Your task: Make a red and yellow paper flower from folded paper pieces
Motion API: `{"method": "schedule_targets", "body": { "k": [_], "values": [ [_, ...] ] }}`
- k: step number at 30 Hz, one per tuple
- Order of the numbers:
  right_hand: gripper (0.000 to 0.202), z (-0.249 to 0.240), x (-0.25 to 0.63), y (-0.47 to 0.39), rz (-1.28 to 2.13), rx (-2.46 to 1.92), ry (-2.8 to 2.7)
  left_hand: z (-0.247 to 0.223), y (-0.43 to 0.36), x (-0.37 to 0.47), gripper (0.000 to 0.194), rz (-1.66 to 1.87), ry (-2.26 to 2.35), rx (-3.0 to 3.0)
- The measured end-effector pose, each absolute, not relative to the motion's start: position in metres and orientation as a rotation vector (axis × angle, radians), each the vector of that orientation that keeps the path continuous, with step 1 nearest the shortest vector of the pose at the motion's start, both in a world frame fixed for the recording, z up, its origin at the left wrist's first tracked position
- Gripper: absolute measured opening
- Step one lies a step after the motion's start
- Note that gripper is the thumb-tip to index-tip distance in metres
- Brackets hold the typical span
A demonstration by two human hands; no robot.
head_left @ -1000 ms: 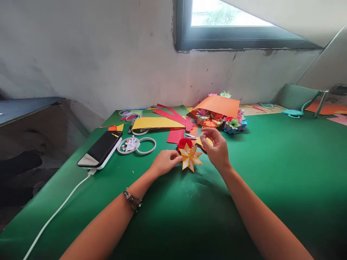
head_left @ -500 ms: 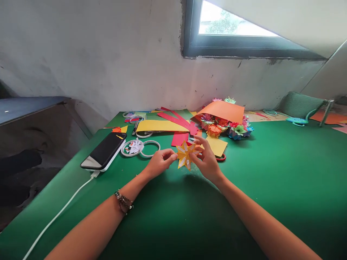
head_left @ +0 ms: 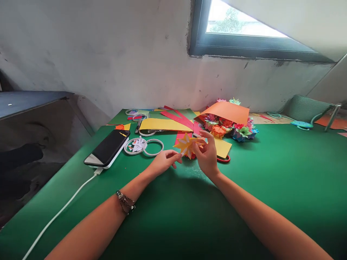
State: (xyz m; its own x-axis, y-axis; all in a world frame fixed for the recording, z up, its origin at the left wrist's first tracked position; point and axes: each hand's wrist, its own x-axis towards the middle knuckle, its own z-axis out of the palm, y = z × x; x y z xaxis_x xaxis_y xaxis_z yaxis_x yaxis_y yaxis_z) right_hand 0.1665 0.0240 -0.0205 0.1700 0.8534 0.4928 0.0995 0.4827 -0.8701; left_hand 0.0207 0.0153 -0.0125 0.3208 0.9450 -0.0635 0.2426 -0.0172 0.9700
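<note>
A yellow folded-paper star (head_left: 186, 145) with pale strips on its points is held up over the green table. My right hand (head_left: 208, 155) pinches it from the right side between thumb and fingers. The closed thumb and fingertips of my left hand (head_left: 165, 161) meet at a lower-left point of the star. Behind my right hand lies a yellow paper square (head_left: 222, 147), with a red scissors handle (head_left: 224, 159) showing from under it. Two tape rolls (head_left: 153, 147) rest to the left, one with white paper scraps (head_left: 137, 144) inside.
A black phone (head_left: 107, 148) lies on a white block with a white cable (head_left: 62, 213). Further back are a yellow paper strip (head_left: 165, 125), red strips (head_left: 177, 119), folded paper flowers (head_left: 242, 133) and an orange sheet (head_left: 227, 111). A green woven bag (head_left: 306, 108) stands at right.
The yellow star has tilted and turned. My left fingertips have shifted from its left point to a lower-left one. The whole view has swung slightly left.
</note>
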Motion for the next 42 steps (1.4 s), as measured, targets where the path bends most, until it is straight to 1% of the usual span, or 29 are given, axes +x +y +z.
{"method": "schedule_targets", "body": {
  "k": [6, 12, 18, 23, 28, 36, 39, 42],
  "values": [
    [0.029, -0.02, 0.158, 0.03, 0.658, -0.941, -1.394, -0.013, 0.019, 0.019, 0.031, 0.932, 1.177, 1.459],
    [0.032, -0.014, 0.172, 0.026, 0.874, -0.947, -1.411, -0.011, 0.024, 0.011, 0.032, 1.106, 1.28, 1.417],
    [0.034, -0.011, 0.184, 0.026, 0.995, -0.95, -1.579, -0.009, 0.021, 0.011, 0.022, 0.978, 1.128, 1.434],
    [0.034, -0.011, 0.185, 0.028, 0.947, -0.974, -1.591, -0.011, 0.018, 0.014, 0.023, 0.955, 1.12, 1.293],
    [0.03, -0.018, 0.182, 0.028, 0.91, -0.971, -1.604, -0.02, 0.018, 0.02, 0.031, 1.02, 1.135, 1.278],
    [0.03, -0.022, 0.18, 0.026, 0.893, -0.972, -1.633, -0.024, 0.02, 0.019, 0.028, 1.138, 1.214, 1.371],
    [0.03, -0.02, 0.183, 0.029, 0.765, -0.978, -1.646, -0.022, 0.02, 0.017, 0.022, 1.102, 1.215, 1.418],
    [0.027, -0.014, 0.189, 0.032, 0.511, -0.949, -1.524, -0.02, 0.021, 0.016, 0.015, 1.088, 1.273, 1.399]
  ]
}}
